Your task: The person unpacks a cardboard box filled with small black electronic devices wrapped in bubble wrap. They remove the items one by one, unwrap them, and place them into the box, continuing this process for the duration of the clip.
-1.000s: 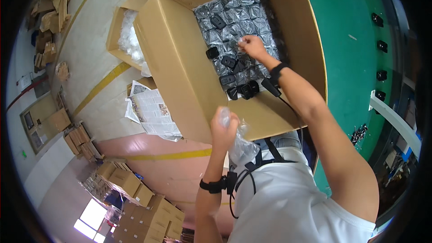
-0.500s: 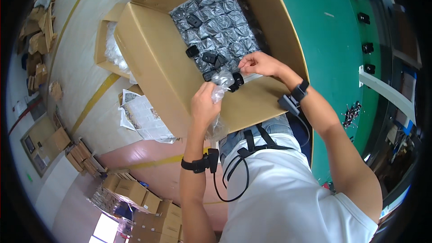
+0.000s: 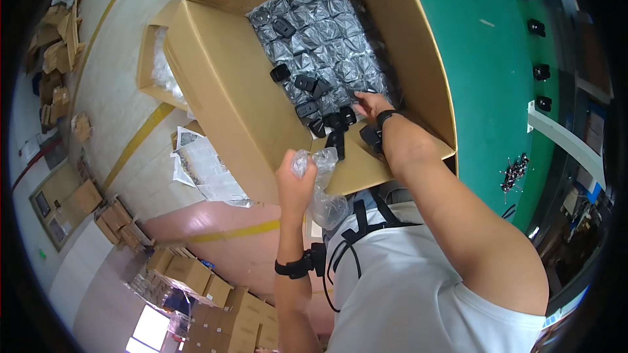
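Note:
My left hand (image 3: pixel 296 180) is closed around a crumpled clear plastic bag (image 3: pixel 327 206), which hangs at the near edge of a large cardboard box (image 3: pixel 229 85). Inside the box, my right hand (image 3: pixel 373 104) reaches down over rows of dark parts wrapped in clear plastic (image 3: pixel 327 39). Its visible fingers are apart, though some of the hand is hidden, and I make out nothing in them. Loose black plastic parts (image 3: pixel 335 144) lie in a small heap between my hands. More black parts (image 3: pixel 305 83) rest on the wrapped layer farther left.
A smaller carton with clear plastic (image 3: pixel 163 68) stands left of the box, and newspaper (image 3: pixel 209 173) lies nearer me. On the right, a green table (image 3: pixel 484 78) carries several black parts (image 3: pixel 541 72) and a cluster of small metal pieces (image 3: pixel 515 173). Stacked cartons (image 3: pixel 222 320) stand at lower left.
My left hand has drawn back toward me with the plastic bag, away from the black parts. My right hand has moved deeper into the box. More black parts now show in the near heap.

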Demonstrator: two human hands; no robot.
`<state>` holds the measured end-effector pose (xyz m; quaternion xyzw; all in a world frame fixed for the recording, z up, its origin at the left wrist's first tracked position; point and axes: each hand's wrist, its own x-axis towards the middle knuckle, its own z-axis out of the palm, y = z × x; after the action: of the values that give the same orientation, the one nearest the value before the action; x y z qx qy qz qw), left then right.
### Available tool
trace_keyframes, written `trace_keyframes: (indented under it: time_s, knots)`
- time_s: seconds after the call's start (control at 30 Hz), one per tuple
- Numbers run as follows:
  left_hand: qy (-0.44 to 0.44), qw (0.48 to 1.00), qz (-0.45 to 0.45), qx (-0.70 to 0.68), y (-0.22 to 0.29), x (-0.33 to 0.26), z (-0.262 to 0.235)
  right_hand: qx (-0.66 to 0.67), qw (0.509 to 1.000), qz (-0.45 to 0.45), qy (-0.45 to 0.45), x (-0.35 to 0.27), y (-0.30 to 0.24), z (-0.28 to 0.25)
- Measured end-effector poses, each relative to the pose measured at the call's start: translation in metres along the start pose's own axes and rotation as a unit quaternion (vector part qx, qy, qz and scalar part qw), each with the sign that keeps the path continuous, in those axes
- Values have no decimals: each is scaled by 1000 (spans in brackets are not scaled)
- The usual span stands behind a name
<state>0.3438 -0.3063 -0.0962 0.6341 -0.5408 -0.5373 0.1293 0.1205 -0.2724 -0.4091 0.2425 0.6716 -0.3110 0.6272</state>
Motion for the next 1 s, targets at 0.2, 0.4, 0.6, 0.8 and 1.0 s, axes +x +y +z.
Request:
trace_keyframes:
  time_s: [0.2,0.4,0.6,0.8,1.0]
  knots:
    - [-33,997,51,41,-5,-9,3,-34,994,-104,26,-16,6,-12]
    - [-14,987,102,121,11,8,15,-398,900,-161,-73,-54,-39,-9]
    - [-119,939,106,306,6,34,29,-557,743,-128,-349,-228,-62,37]
    - [-113,931,110,328,-6,43,22,-560,793,-169,-168,-133,-102,-15]
    - [-37,992,36,116,-25,21,12,-833,525,-165,54,-77,-53,-31]
